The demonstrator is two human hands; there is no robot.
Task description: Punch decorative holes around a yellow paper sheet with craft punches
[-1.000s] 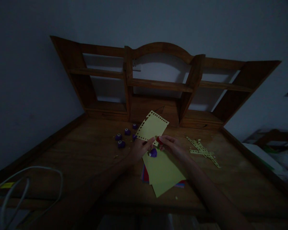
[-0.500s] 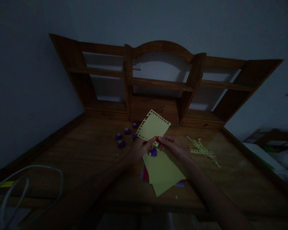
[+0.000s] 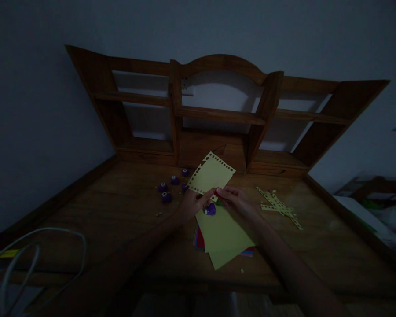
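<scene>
Pinching a yellow sheet (image 3: 211, 174) by its near edge, the left hand (image 3: 193, 206) sits at the sheet's seven o'clock, thumb and fingers drawn narrow on the paper. The right hand (image 3: 239, 202), at the sheet's five o'clock, has its fingertips closed around a small red piece (image 3: 217, 192) that meets the sheet's near corner; how much of the piece the fingers hide cannot be told. A bit of green (image 3: 219, 202) shows just under those fingertips. Small cut-outs run along the sheet's edges, and the sheet is held above the tabletop (image 3: 125, 207), slanting toward twelve o'clock.

Just below the fingers, at six o'clock from the red piece, is a purple piece (image 3: 210, 209) with a pale end, over the far edge of the yellow papers (image 3: 229, 233). These overlap at angles, their lowest corner toward six o'clock, with coloured sheets (image 3: 199, 240) peeping out beneath them.

Five purple punches (image 3: 166, 197) with pale tops stand between nine and eleven o'clock from the hands, the closest one right beside the held sheet's left corner. Toward four o'clock, yellow strips (image 3: 279, 208) full of holes lie crossed in a heap. A wooden shelf unit (image 3: 218, 115) rises at twelve o'clock, and a white cable (image 3: 84, 246) loops at eight.
</scene>
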